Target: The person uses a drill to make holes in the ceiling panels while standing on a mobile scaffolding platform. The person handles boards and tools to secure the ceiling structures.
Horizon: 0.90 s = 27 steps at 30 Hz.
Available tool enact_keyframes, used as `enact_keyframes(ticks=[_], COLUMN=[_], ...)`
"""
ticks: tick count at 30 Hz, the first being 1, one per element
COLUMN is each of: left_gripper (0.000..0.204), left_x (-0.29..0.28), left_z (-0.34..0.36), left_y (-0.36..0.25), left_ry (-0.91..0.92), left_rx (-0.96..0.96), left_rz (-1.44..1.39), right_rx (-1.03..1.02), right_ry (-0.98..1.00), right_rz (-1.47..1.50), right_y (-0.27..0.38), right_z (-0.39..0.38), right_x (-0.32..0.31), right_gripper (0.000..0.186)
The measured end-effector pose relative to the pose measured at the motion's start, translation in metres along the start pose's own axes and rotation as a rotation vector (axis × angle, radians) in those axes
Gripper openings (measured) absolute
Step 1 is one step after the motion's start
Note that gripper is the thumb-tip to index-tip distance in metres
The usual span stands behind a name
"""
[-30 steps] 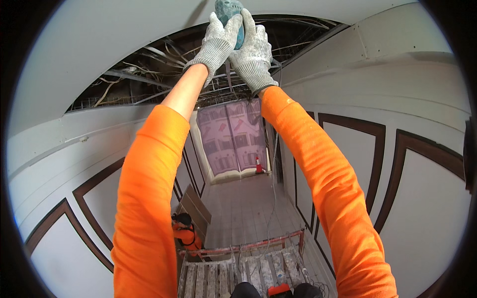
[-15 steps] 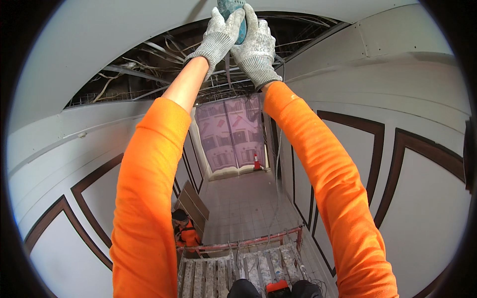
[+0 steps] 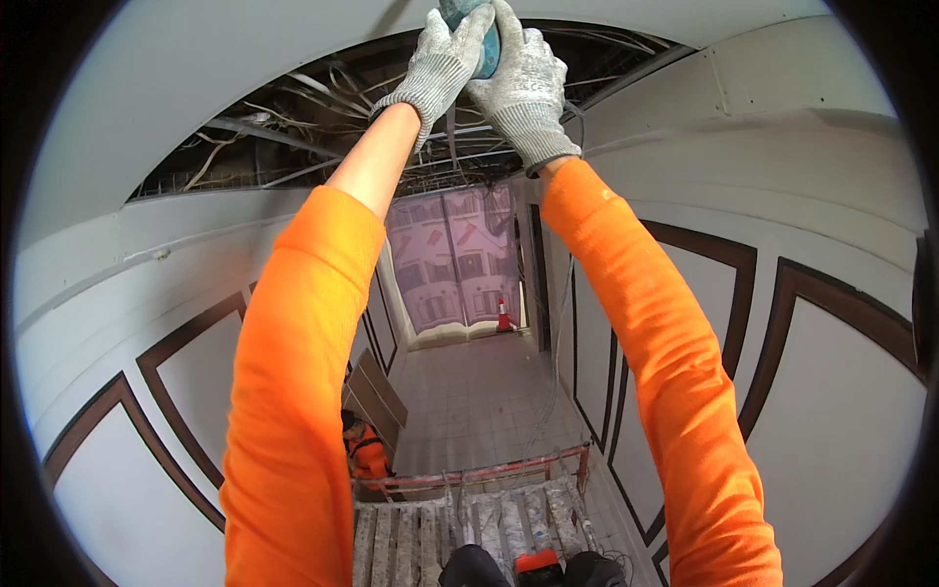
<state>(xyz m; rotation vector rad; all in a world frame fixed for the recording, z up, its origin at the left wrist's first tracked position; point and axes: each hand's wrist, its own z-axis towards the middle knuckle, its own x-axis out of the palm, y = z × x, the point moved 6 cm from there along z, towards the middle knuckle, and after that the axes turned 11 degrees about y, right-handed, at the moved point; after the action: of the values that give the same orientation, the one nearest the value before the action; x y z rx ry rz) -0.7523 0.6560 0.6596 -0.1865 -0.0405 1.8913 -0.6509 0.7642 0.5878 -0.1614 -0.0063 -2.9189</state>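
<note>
White ceiling (image 3: pixel 245 88) overhead: both gloved hands, left hand (image 3: pixel 435 64) and right hand (image 3: pixel 523 83), fingers wrapped around the teal tool (image 3: pixel 469 34) against it; best pressed flat and steady

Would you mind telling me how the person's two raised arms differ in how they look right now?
The left hand grips the teal tool from the left side, the right hand from the right. The left sleeve has slid down, baring the forearm; the right sleeve reaches the glove cuff. Both wear grey knit gloves and orange sleeves, and both hold the tool up at the ceiling.
</note>
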Motion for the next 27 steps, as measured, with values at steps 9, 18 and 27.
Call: enact_keyframes(ticks=[9, 18, 27], left_gripper=[0.067, 0.043, 0.048], left_x=[0.002, -0.051, -0.146], left_z=[-0.196, -0.484, -0.726], left_y=[-0.021, 0.01, 0.043], left_ry=[0.307, -0.308, -0.623], left_rx=[-0.358, -0.628, -1.133], left_rz=[-1.194, -1.447, -0.972], right_rx=[-0.163, -0.349, 0.939], right_ry=[0.227, 0.864, 1.473], right_rz=[0.313, 0.462, 0.681], right_y=[0.003, 0.027, -0.051], right_z=[-0.151, -0.405, -0.839], right_x=[-0.041, -0.058, -0.126], right_gripper=[0.099, 0.087, 0.06])
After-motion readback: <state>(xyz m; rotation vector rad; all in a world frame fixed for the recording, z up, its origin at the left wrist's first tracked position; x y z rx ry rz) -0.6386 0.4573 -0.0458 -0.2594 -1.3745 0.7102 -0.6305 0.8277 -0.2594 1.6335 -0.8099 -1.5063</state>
